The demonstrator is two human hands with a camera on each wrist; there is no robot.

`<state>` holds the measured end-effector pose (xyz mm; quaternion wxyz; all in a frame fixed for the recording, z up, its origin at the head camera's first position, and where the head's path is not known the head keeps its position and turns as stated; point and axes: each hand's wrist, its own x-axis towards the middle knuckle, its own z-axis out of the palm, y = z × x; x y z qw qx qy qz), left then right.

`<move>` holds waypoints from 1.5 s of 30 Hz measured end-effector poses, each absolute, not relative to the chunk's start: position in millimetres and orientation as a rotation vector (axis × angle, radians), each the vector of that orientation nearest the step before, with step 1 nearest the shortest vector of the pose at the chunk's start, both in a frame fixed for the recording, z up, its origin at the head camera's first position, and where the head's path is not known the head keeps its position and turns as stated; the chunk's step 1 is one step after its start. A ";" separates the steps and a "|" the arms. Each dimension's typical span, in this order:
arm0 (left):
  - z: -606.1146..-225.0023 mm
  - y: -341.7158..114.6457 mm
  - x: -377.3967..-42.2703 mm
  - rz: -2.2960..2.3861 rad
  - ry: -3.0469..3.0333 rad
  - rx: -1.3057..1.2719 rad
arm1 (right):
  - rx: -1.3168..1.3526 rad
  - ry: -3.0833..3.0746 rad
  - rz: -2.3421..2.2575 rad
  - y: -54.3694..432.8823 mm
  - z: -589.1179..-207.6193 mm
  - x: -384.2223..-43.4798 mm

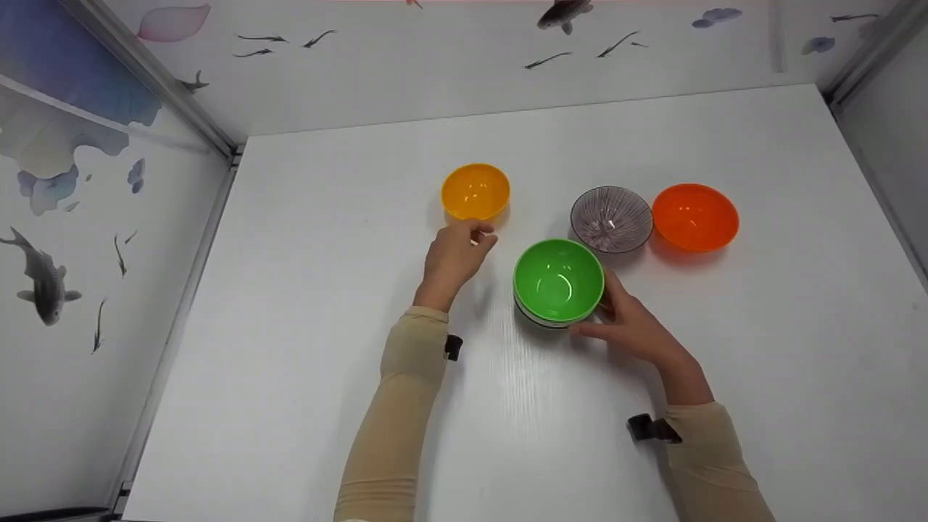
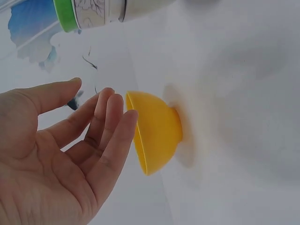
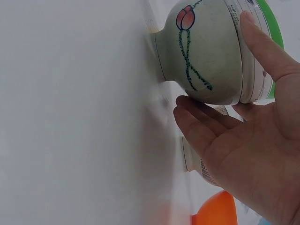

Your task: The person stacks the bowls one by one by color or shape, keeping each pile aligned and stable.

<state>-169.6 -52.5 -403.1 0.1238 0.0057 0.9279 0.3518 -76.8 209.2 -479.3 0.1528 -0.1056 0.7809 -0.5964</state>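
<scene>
A green bowl (image 1: 559, 280) sits nested on top of a stack; below it in the right wrist view shows a pale bowl (image 3: 211, 56) with a painted red bud and green stem. My right hand (image 1: 638, 326) holds this stack from its right side, thumb on one side and fingers round the other. A yellow bowl (image 1: 475, 191) stands upright farther back on the table. Close in front of it is my left hand (image 1: 455, 255), its fingers loosely bent, the fingertips (image 2: 130, 117) right at the bowl's rim and nothing in the palm.
Behind the stack stands a grey-purple striped bowl (image 1: 611, 220), with an orange bowl (image 1: 695, 217) right beside it. All are on a white table (image 1: 304, 326). White panels with painted fish (image 1: 48, 279) enclose the table at the back and sides.
</scene>
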 end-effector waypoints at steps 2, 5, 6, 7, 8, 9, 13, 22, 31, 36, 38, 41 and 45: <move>-403.0 -55.3 -173.4 1.042 2.718 -0.010 | -0.305 2.242 -1.711 209.4 -478.7 -76.7; -405.4 -58.8 -179.8 1.083 2.760 -0.020 | -0.299 2.247 -1.709 209.9 -478.0 -76.6; -406.9 -59.9 -181.8 1.105 2.777 -0.022 | -0.298 2.252 -1.704 209.9 -477.9 -76.6; -408.9 -61.0 -183.8 1.127 2.797 -0.024 | -0.297 2.256 -1.700 209.9 -477.8 -76.6; -411.2 -62.2 -185.8 1.151 2.817 -0.028 | -0.294 2.260 -1.695 210.1 -477.9 -76.7; -413.6 -63.4 -187.7 1.179 2.836 -0.035 | -0.291 2.264 -1.689 210.2 -478.1 -76.8; -423.3 -67.5 -193.7 1.284 2.896 -0.077 | -0.286 2.276 -1.676 210.2 -478.3 -77.2; -435.3 -70.0 -203.4 1.683 2.719 -0.189 | -0.272 2.284 -1.668 211.2 -478.1 -77.9; -445.6 -67.7 -216.0 1.767 2.490 -0.371 | -0.287 2.267 -1.686 212.5 -478.9 -78.0; -452.8 -64.1 -221.6 1.838 2.294 -0.496 | -0.297 2.268 -1.691 212.0 -479.6 -77.2; -455.1 -63.1 -222.4 1.867 2.259 -0.521 | -0.295 2.268 -1.692 211.3 -479.8 -77.1; -456.4 -61.5 -221.9 1.931 2.215 -0.532 | -0.289 2.263 -1.700 210.1 -480.3 -77.1; -457.6 -58.5 -221.4 1.993 2.161 -0.533 | -0.295 2.267 -1.697 209.3 -479.9 -76.4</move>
